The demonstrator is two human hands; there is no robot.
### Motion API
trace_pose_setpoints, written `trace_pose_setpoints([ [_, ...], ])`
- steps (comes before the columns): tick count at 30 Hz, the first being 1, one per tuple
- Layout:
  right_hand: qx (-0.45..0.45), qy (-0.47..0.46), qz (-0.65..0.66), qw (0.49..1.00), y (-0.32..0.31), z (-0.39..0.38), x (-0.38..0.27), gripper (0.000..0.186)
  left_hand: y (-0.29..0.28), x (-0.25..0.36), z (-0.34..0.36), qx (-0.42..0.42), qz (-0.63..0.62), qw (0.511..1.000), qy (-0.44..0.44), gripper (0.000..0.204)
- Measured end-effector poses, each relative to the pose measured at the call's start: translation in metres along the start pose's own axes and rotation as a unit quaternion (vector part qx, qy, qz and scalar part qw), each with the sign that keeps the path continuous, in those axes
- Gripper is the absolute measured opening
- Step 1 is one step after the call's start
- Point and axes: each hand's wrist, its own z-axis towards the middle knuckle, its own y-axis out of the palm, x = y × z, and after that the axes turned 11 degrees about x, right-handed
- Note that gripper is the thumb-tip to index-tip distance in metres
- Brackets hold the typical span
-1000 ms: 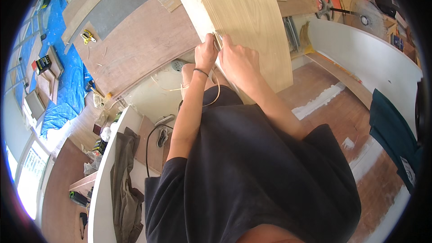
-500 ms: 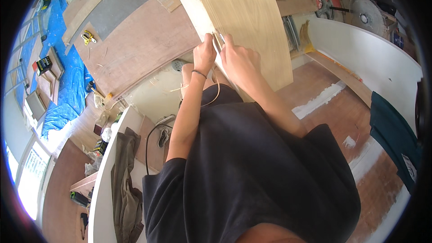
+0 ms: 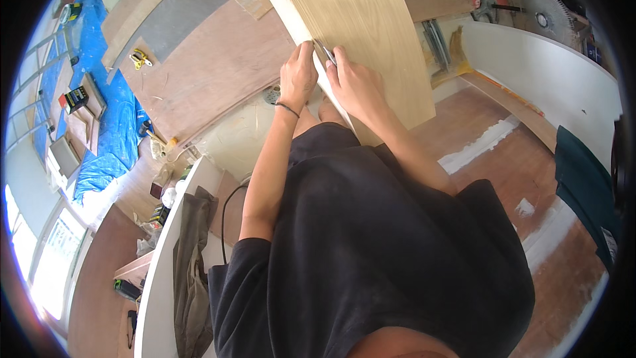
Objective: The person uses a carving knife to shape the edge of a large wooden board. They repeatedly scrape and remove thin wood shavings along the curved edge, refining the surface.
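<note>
A long wooden panel (image 3: 371, 33) with pale grain and a whitish edge stretches away in front of me. My right hand (image 3: 356, 86) is closed round a slim silver knife (image 3: 325, 50), whose tip points at the panel's left edge. On the other side of that edge, close to the tip, my left hand (image 3: 298, 78) has its fingers pressed together. Whatever they pinch, if anything, is hidden from view. A dark band circles the left wrist.
Yellow-handled pliers (image 3: 140, 59) lie on a brown board (image 3: 205, 59) at the left. Blue sheeting (image 3: 109, 139) covers the floor beyond it. A curved white panel (image 3: 536, 59) and a large toothed saw blade (image 3: 543, 20) stand at the right. Brown cloth (image 3: 193, 272) drapes over a white panel.
A thin pale strip that dangled below my left hand is out of sight. Both hands stay at the panel's edge, with the left shifted slightly left and the right hand turned a little.
</note>
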Motion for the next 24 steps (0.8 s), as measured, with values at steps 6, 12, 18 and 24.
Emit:
trace_pose_setpoints([
  [6, -0.014, -0.009, -0.015, 1.000, 0.0017, 0.0047, -0.0012, 0.023, 0.0013, 0.0003, -0.0008, 0.011, -0.062, 0.997, -0.045, 0.010],
  [12, -0.011, -0.025, -0.045, 0.999, -0.0003, 0.0055, -0.0047, 0.024, 0.0078, -0.0007, -0.0063, 0.016, -0.100, 0.990, -0.097, 0.008],
  [18, -0.007, -0.033, -0.046, 0.998, 0.0016, 0.0041, -0.0026, 0.024, 0.0094, 0.0049, -0.0074, 0.021, -0.117, 0.985, -0.127, 0.011],
  [24, 0.000, -0.037, -0.047, 0.998, 0.0033, 0.0022, -0.0010, 0.024, 0.0075, 0.0047, -0.0063, 0.009, -0.124, 0.983, -0.132, 0.011],
])
